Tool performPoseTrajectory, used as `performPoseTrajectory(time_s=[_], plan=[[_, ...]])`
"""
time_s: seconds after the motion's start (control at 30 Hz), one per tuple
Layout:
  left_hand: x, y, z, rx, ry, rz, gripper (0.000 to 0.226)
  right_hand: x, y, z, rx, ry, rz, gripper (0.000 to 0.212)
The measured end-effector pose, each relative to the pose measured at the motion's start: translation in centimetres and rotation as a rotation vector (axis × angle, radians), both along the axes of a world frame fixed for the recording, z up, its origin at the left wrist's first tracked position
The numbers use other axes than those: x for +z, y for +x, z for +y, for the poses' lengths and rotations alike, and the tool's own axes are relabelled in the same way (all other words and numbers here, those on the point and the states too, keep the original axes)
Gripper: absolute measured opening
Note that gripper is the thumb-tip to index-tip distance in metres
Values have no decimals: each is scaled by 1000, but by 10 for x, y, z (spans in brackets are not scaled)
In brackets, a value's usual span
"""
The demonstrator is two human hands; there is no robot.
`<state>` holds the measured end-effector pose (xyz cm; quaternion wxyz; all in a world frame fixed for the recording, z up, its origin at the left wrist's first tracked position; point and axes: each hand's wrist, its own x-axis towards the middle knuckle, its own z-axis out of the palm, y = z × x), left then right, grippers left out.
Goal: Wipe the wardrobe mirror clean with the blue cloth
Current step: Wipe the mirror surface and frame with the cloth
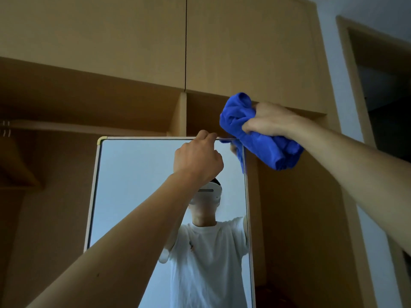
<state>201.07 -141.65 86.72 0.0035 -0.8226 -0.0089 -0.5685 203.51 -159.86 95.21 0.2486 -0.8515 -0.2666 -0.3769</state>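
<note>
A: Gripping the mirror (pixel 138 185) by its top frame (pixel 144 138) with the left hand (pixel 198 161). Why?

B: Probably steadying it. Hooking the fingers (pixel 208 135) over the rail, curled tight, and so stopping the panel from swinging under a push.

A: And holding the blue cloth (pixel 260 143) where?

B: Bunching it in the right hand (pixel 269 118), fingers wrapped round the wad, up at the mirror's upper right corner, in front of the wardrobe (pixel 244 52). Wadding rather than spreading it, likely for firmer pressure along the edge.

A: Touching the glass yet?

B: Hard telling from this angle. Overlapping the corner, perhaps brushing the right edge, and showing as a blue strip in the reflection just inside it.

A: Judging progress how?

B: Starting at the top, most likely, and leaving the whole pane below to do.
</note>
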Motion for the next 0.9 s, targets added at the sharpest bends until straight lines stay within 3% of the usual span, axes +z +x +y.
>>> performPoseTrajectory(time_s=[0.13, 0.23, 0.4, 0.5, 0.9], plan=[[7, -8, 7, 12, 81, 6, 41, 16, -5, 15, -107, -219, -98, 20], [9, -21, 30, 54, 91, -76, 32, 21, 0, 22, -135, -270, -120, 21], [12, -53, 96, 248, -32, -139, 32, 27, 10, 25, -135, -287, -60, 21], [7, -63, 113, 314, 11, -159, 27, 27, 15, 30, -120, -274, -28, 21], [9, -63, 116, 214, -12, -188, 34, 24, 15, 51, 7, -232, -2, 21]])
